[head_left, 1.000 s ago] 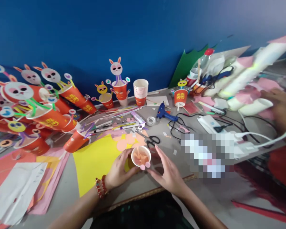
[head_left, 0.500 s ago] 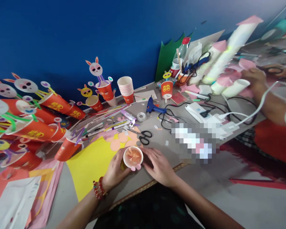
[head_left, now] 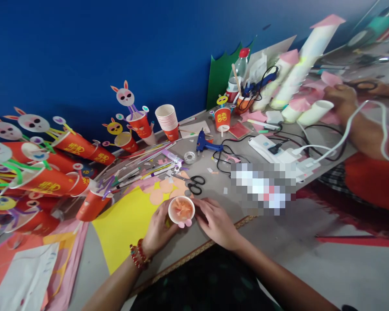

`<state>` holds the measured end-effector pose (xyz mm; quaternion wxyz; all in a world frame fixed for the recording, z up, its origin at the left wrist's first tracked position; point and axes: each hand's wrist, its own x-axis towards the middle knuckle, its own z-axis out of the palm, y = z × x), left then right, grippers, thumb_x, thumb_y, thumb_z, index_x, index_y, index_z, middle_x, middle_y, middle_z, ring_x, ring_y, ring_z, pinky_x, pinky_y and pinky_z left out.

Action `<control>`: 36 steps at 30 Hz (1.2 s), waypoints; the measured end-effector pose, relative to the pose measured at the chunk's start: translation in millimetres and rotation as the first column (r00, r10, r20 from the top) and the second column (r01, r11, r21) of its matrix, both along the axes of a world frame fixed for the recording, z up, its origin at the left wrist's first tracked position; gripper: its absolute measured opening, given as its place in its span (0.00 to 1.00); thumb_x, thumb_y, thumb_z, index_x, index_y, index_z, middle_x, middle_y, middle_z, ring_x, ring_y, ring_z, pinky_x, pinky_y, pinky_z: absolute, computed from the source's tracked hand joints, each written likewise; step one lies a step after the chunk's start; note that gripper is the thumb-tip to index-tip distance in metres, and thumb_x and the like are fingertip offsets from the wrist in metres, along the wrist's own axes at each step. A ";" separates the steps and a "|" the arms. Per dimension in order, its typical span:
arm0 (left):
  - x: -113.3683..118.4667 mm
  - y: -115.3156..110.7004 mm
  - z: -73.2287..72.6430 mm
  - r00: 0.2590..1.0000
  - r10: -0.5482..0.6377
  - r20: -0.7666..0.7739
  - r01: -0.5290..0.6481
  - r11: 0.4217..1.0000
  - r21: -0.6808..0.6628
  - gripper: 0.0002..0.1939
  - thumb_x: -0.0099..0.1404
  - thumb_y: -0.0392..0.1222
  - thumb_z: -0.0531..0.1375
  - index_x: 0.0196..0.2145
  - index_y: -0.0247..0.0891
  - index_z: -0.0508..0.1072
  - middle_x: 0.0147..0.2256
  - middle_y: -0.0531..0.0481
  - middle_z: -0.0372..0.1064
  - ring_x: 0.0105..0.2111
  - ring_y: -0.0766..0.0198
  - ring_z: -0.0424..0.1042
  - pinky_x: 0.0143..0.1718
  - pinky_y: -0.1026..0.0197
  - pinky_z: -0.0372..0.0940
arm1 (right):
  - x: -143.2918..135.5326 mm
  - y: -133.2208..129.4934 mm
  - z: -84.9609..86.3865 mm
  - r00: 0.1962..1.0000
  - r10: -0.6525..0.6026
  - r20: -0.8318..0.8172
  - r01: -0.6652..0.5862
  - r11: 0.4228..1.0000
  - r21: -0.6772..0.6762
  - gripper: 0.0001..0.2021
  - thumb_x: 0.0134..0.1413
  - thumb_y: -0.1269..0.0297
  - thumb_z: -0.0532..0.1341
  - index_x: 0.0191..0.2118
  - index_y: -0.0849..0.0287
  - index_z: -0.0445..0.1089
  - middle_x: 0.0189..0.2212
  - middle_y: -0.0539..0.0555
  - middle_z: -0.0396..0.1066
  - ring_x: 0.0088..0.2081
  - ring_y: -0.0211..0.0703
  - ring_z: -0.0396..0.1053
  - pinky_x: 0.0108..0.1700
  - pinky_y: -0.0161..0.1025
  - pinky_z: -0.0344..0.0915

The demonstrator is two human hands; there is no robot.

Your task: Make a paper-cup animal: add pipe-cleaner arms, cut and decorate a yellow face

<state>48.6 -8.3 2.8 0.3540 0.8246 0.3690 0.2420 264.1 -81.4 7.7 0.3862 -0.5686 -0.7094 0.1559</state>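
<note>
Near the table's front edge, a paper cup [head_left: 182, 198] is held between both hands, its mouth facing up towards me. Crumpled orange paper [head_left: 183, 209] lies inside it, and two small pink rounded pieces [head_left: 185, 223] stick out at the near rim. My left hand [head_left: 159, 229] wraps the cup's left side. On the opposite side my right hand [head_left: 218, 224] curls with its fingertips against the cup. The cup's outer wall is mostly hidden. Yellow paper [head_left: 123, 224] and several peach paper circles [head_left: 157, 196] lie beyond my left hand, with black-handled scissors [head_left: 196, 185] just behind the cup.
A blue glue gun [head_left: 207, 144], a tape roll [head_left: 189, 158] and pens lie further back. Decorated red cups [head_left: 52, 183] crowd the left; stacked cups [head_left: 167, 121] stand by the wall. At right are a power strip [head_left: 269, 149], cables and another person's hand [head_left: 340, 99].
The view has shifted slightly, moving the back and right of the table a little left in the picture. Both hands keep the cup in nearly the same hold.
</note>
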 end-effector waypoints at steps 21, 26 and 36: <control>1.1 -0.4 -1.3 1.000 -0.017 -0.022 0.018 0.999 0.045 0.28 0.64 0.46 0.63 0.59 0.40 0.60 0.53 0.40 0.70 0.52 0.51 0.71 0.51 0.48 0.69 | 13.9 -5.7 18.0 0.993 0.056 -0.099 -0.063 0.996 -0.063 0.33 0.54 0.73 0.56 0.67 0.57 0.53 0.60 0.62 0.66 0.59 0.53 0.66 0.58 0.50 0.67; 4.8 -0.6 4.0 1.000 -0.030 0.008 0.029 0.997 0.065 0.28 0.65 0.46 0.63 0.59 0.41 0.60 0.53 0.39 0.70 0.53 0.50 0.71 0.53 0.47 0.67 | 5.9 -3.7 47.9 0.977 0.214 0.026 -0.210 0.971 -0.114 0.45 0.55 0.61 0.63 0.71 0.60 0.38 0.68 0.65 0.52 0.67 0.58 0.53 0.65 0.55 0.58; 8.3 2.9 7.7 0.989 -0.068 0.131 0.061 0.997 0.057 0.27 0.66 0.45 0.62 0.60 0.43 0.60 0.53 0.40 0.70 0.54 0.51 0.69 0.56 0.47 0.65 | -32.1 12.4 48.0 0.972 0.098 0.215 -0.077 0.992 -0.102 0.46 0.55 0.57 0.65 0.71 0.60 0.39 0.63 0.67 0.60 0.62 0.65 0.60 0.59 0.62 0.63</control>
